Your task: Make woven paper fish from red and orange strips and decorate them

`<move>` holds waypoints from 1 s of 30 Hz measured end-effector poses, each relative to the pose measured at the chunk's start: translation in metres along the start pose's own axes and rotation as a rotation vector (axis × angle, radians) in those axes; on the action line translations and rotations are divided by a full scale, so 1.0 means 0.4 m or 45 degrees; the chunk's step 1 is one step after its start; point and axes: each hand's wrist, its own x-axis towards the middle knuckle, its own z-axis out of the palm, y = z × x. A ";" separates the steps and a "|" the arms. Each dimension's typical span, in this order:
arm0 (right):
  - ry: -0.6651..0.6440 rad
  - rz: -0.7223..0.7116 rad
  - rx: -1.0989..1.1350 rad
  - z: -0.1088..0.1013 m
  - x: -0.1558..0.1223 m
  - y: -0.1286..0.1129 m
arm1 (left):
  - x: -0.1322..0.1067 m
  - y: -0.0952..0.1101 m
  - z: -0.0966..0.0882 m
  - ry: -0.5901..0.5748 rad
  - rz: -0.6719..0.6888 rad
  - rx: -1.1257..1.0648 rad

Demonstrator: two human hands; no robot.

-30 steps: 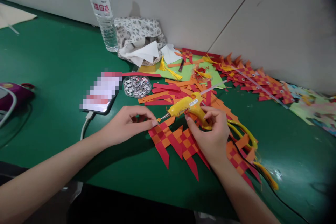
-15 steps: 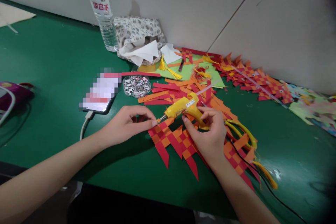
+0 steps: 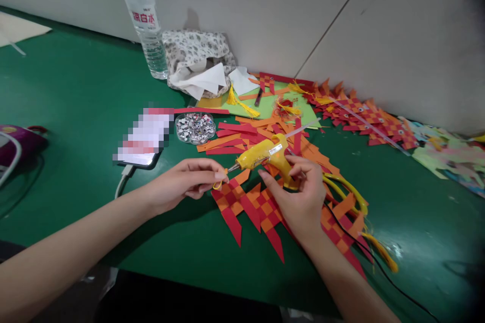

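My right hand [image 3: 303, 199] is wrapped round the handle of a yellow glue gun [image 3: 257, 155], its metal nozzle pointing left. At the nozzle tip, my left hand [image 3: 191, 179] pinches a thin yellow cord loop [image 3: 217, 185] with a small orange bit at its end. Fingers hide part of the loop. Directly below the gun lie red and orange woven paper fish [image 3: 232, 201], and more of them [image 3: 343, 232] are partly covered by my right forearm. A clear glue stick [image 3: 303, 127] juts from the gun's back. I cannot tell whether the nozzle touches the orange bit.
A clear box of googly eyes [image 3: 195, 128] stands near loose paper strips [image 3: 237, 136]. Left of it lies a phone [image 3: 146, 139] on a white cable. Behind are a water bottle [image 3: 146, 30] and a tissue pouch [image 3: 199, 43]. Yellow tassels [image 3: 242, 103] and finished fish [image 3: 367, 113] lie farther back.
The left hand has turned slightly, so the yellow cord loop now shows below its fingertips. The right hand still holds the glue gun in nearly the same place. The view has shifted slightly.
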 end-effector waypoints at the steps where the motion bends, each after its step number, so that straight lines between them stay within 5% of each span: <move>1: 0.008 -0.010 0.001 0.000 -0.001 0.000 | -0.001 0.001 0.001 -0.019 -0.018 -0.042; 30: 0.066 -0.135 0.012 -0.002 -0.003 0.002 | 0.003 0.000 -0.002 -0.021 -0.076 -0.039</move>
